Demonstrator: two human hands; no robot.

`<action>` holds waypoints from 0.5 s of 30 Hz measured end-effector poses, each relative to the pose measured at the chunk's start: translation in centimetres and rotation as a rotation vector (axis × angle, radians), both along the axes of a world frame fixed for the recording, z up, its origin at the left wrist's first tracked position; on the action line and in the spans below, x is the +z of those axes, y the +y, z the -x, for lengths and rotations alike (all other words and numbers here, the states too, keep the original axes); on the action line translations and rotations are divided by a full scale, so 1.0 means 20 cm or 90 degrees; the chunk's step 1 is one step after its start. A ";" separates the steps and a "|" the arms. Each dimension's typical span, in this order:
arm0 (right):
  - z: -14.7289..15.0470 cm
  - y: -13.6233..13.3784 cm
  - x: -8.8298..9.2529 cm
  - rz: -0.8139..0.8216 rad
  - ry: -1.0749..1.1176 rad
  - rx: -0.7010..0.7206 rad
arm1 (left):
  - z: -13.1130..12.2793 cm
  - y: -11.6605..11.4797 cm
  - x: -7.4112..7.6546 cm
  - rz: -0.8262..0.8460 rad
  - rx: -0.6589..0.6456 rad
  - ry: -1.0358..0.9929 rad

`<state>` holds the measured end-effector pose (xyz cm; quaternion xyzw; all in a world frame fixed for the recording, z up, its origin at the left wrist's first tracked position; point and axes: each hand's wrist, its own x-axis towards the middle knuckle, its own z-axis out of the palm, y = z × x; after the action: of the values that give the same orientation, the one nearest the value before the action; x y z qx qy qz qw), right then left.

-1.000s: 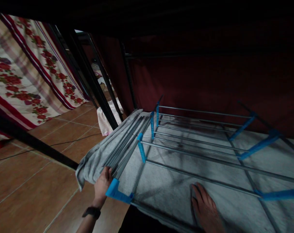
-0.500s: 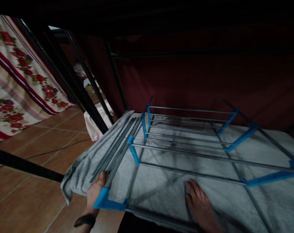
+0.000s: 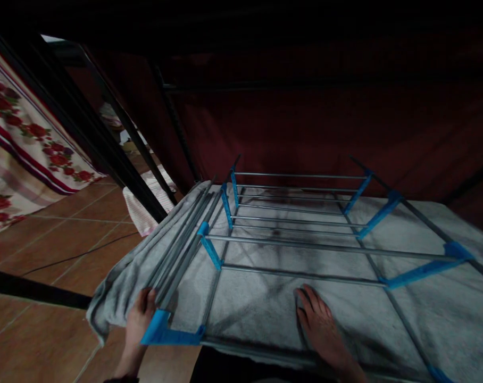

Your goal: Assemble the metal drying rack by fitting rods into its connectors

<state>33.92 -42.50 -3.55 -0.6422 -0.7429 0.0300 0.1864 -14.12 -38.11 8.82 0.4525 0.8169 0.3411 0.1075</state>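
A rack frame (image 3: 333, 247) of grey metal tubes and blue plastic joints lies on a grey blanket (image 3: 261, 303). Along its left side runs a bundle of loose metal tubes (image 3: 181, 247). My left hand (image 3: 140, 314) is at the near end of this bundle, its fingers curled round the tube ends, just beside the blue corner joint (image 3: 169, 331). How many tubes it grips is hidden. Inside the near part of the frame, my right hand (image 3: 319, 319) rests flat on the blanket with fingers extended, holding nothing.
Black metal bed posts (image 3: 106, 133) slant up at the left, and a dark bar crosses low there. Behind the frame hangs a dark red curtain (image 3: 305, 133). A flowered cloth (image 3: 38, 143) hangs at far left above the tiled floor (image 3: 66, 255), where a thin cable runs.
The view has shifted slightly, so the frame sits further left. My left hand has closed round the tube ends, and the loose tubes lie closer together. My right hand stays on the blanket.
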 end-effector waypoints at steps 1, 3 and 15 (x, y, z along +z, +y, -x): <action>0.00 0.00 0.00 -0.001 -0.002 0.002 | 0.02 -0.01 0.01 -0.022 0.018 -0.050; 0.00 0.00 0.00 0.000 -0.006 -0.002 | 0.07 -0.02 0.04 -0.075 0.045 -0.162; 0.00 -0.01 0.04 0.005 -0.002 0.007 | 0.22 -0.04 0.48 -0.082 -0.124 -0.037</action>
<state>33.88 -42.67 -2.75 -0.6392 -0.7464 0.0332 0.1823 -18.60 -38.86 18.32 0.5258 0.7421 0.3934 0.1343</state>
